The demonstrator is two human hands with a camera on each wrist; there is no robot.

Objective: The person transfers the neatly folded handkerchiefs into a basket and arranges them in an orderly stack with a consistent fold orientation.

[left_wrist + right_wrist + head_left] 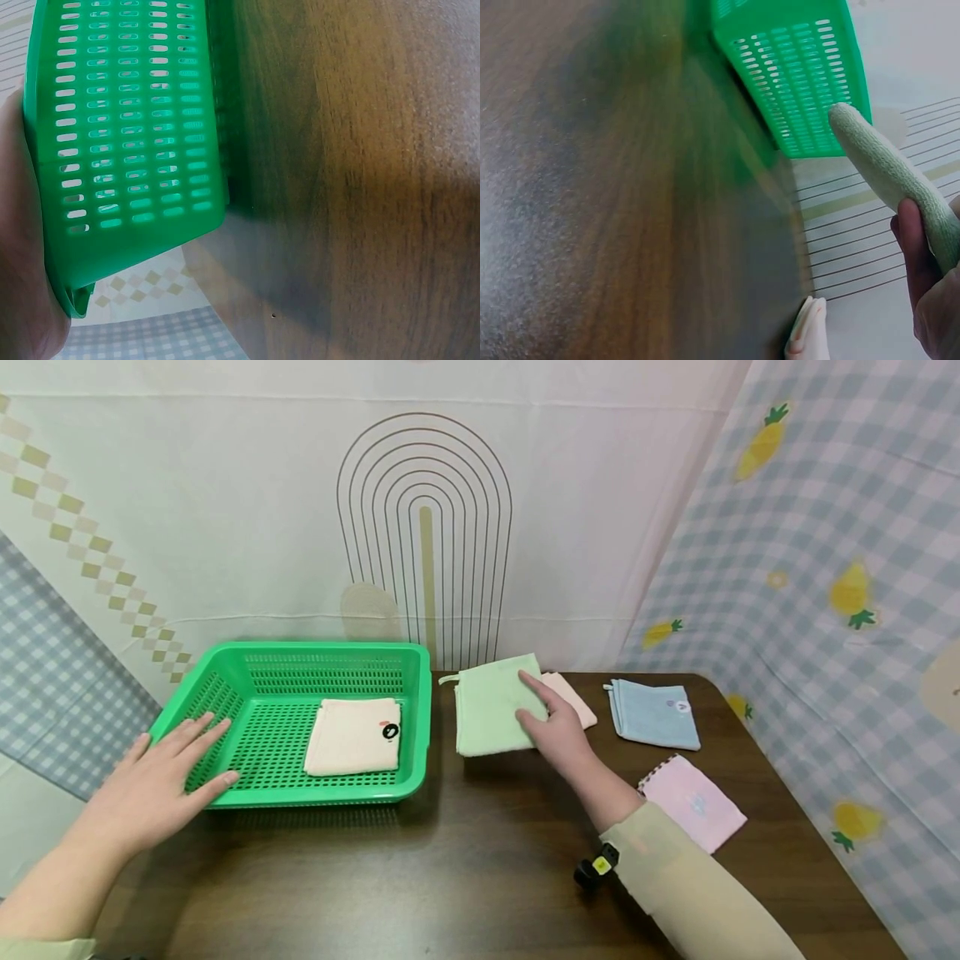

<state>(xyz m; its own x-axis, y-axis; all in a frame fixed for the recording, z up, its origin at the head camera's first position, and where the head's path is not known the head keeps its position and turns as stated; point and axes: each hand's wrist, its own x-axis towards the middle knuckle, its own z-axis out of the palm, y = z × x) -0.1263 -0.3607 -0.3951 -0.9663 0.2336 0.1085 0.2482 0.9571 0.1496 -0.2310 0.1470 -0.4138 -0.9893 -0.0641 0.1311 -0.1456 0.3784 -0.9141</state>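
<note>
My right hand (558, 727) pinches a folded light green towel (495, 706) by its right side, held above the table just right of the basket. In the right wrist view the towel (889, 169) is seen edge-on, lifted off the wood, with fingers on either side. The left hand (157, 781) lies with straight, spread fingers on the front left rim of the green plastic basket (423, 735). Inside the basket, toward its right, rests a folded cream towel (352, 735) with a small black round mark. The left wrist view shows the basket's slotted outer wall (142, 172) beside the hand.
A folded pale pink towel (576, 700) lies partly behind the right hand. Farther right are a folded blue towel (652, 714) and a pink-lilac towel (693, 802) on the brown table (480, 860). A printed cloth (585, 527) hangs behind the table.
</note>
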